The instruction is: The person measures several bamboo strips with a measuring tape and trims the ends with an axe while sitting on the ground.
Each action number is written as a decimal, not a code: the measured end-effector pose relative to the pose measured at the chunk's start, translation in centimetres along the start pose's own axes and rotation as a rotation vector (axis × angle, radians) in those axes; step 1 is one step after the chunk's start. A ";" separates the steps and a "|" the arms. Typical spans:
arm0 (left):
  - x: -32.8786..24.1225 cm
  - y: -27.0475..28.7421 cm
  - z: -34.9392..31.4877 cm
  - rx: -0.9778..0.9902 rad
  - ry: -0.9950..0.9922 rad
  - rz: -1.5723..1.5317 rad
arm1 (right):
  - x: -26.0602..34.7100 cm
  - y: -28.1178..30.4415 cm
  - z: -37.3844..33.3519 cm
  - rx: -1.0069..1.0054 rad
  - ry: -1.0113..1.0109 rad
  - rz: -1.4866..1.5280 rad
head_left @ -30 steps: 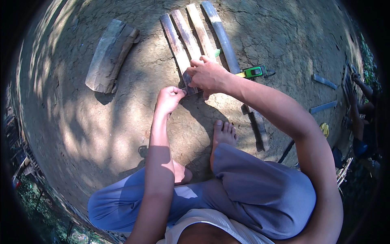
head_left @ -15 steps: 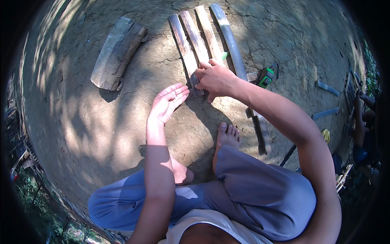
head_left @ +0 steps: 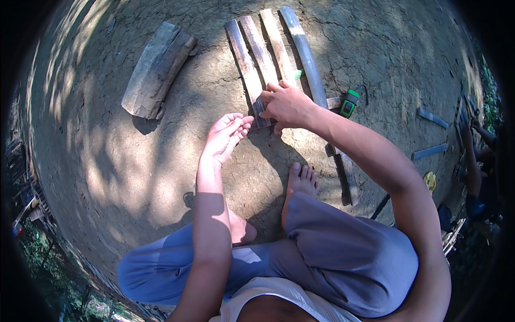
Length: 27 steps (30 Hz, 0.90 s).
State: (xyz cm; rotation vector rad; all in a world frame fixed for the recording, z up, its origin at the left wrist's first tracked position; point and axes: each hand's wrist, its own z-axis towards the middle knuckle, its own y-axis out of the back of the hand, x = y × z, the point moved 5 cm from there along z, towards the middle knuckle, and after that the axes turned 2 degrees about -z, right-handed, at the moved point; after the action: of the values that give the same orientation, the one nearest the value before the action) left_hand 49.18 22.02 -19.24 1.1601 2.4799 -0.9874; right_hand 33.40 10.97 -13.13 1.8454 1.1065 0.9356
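Note:
Several long, narrow wooden slats (head_left: 247, 64) lie side by side on the ground ahead of me, fanning slightly apart. My right hand (head_left: 289, 107) rests over their near ends, fingers spread and bent down onto the wood, thumb pointing toward me. A bluish-grey slat (head_left: 306, 51) is the rightmost of the row. Just left of the near ends is my left hand (head_left: 225, 138), palm turned up and fingers curled in toward the thumb. Whatever its fingertips may hold is too small to make out. Between the slats and my right wrist sits a small green scrap (head_left: 298, 74).
A green and black tape measure (head_left: 349, 103) lies right of the slats, by a short wood end (head_left: 333, 102). A thick split log (head_left: 156, 72) lies at left. Near my bare foot (head_left: 302, 180) is a dark wooden piece (head_left: 347, 177). Another person's arm (head_left: 472, 161) shows far right.
My left hand's fingers, stretched out before, have curled inward, and the hand has shifted slightly right. My right hand stays over the slats' near ends.

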 end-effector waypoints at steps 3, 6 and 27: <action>1.0 0.8 0.9 -0.002 -0.118 0.051 | -0.2 0.0 0.1 -0.052 0.007 0.049; 1.1 -0.5 1.3 -0.052 -0.275 0.312 | -0.7 -1.0 0.3 -0.076 -0.048 0.071; 3.0 -2.9 0.4 -0.351 -0.851 0.929 | -0.7 -0.9 0.1 -0.057 -0.055 0.083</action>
State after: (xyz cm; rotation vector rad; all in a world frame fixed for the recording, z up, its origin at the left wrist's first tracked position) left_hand 45.01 22.18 -19.55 1.2054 1.1654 -0.5392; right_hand 32.90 10.59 -14.14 1.8715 0.9669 0.9477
